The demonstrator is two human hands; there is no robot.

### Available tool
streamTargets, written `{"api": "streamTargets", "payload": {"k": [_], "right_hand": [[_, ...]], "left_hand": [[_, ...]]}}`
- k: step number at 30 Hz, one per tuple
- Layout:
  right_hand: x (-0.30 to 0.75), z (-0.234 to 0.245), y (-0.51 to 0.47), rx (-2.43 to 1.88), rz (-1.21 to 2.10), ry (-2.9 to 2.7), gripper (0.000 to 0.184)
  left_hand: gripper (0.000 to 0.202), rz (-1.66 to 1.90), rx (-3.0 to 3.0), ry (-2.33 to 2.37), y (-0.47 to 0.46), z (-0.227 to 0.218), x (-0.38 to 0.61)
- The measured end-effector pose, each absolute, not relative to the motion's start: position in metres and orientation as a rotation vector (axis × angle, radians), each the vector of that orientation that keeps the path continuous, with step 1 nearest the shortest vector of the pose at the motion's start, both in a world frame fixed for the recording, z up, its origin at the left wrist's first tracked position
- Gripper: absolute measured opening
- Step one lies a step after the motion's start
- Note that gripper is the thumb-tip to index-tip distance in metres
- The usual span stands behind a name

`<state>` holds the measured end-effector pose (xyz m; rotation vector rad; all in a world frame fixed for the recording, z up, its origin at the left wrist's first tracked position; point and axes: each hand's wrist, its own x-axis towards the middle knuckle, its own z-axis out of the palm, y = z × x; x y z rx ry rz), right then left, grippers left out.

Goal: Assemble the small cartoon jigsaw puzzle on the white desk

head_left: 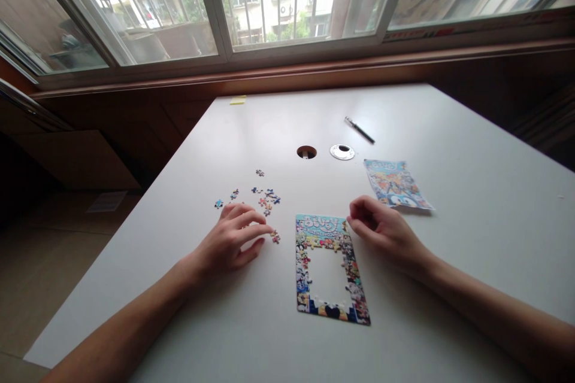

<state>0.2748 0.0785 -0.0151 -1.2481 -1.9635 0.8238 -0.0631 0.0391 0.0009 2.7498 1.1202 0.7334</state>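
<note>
A partly assembled jigsaw puzzle (pixel 321 225) lies on the white table, its border joined and its middle showing bare tabletop. My left hand (pixel 236 236) rests to its left, fingers spread and curved over the loose pieces. Its index fingertip is at or just above a multicoloured puzzle piece (pixel 275 236); contact is unclear. More loose puzzle pieces (pixel 272 195) lie beyond that hand, and some are partly hidden by it. My right hand (pixel 381 227) is closed, with its fingertips at the puzzle's upper right edge. Whether anything is pinched there is hidden.
A creased picture sheet (pixel 395 182) lies beyond my right hand. Farther back are a pen (pixel 359 130), a round metal cover (pixel 342 152) and an open hole (pixel 306 152) in the table (pixel 278 122). Yellow tape (pixel 238 100) marks the far edge, below a barred window (pixel 291 0).
</note>
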Motion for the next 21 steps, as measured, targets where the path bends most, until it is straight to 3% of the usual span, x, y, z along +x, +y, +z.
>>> {"api": "streamTargets", "payload": {"k": [10,21], "right_hand": [[0.271,-0.013,0.079,-1.235,0.814,-1.960,0.008],[0.270,-0.013,0.077,-1.231,0.820,-1.960,0.009]], "left_hand": [[0.017,0.699,2.662,1.450,0.035,0.002,-0.042],[0.008,0.652,2.614,1.310,0.037,0.004,-0.039]]}}
